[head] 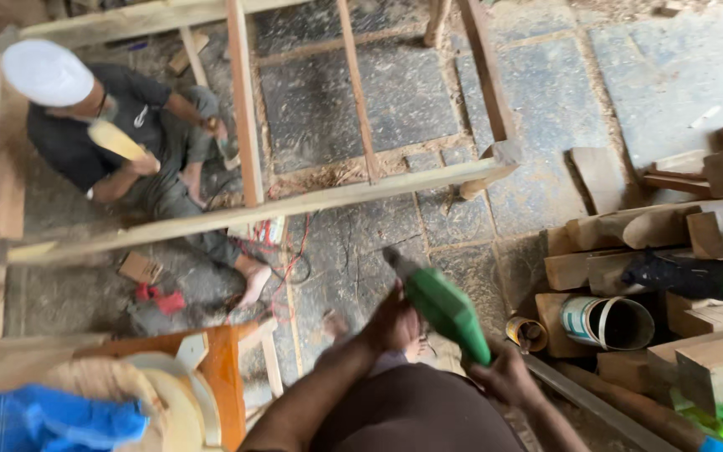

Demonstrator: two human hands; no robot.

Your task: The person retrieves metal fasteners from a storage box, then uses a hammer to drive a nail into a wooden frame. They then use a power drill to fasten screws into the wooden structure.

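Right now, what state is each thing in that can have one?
Green power tool: held in both hands, nose pointing up and away.
Left hand: gripping the tool's front.
Right hand: gripping its rear.
Wooden frame: lying across the floor.
Paint tin: on its side, open.
Co-worker: seated, holding a wooden piece.

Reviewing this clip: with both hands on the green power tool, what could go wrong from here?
1. The green power tool, held by left hand and right hand, points toward a seated co-worker who is barefoot; a slip might endanger them.
2. Red wires lie loose on the floor under the wooden frame; they might snag feet or the tool.
3. Stacked wood offcuts beside the right hand look unstable.
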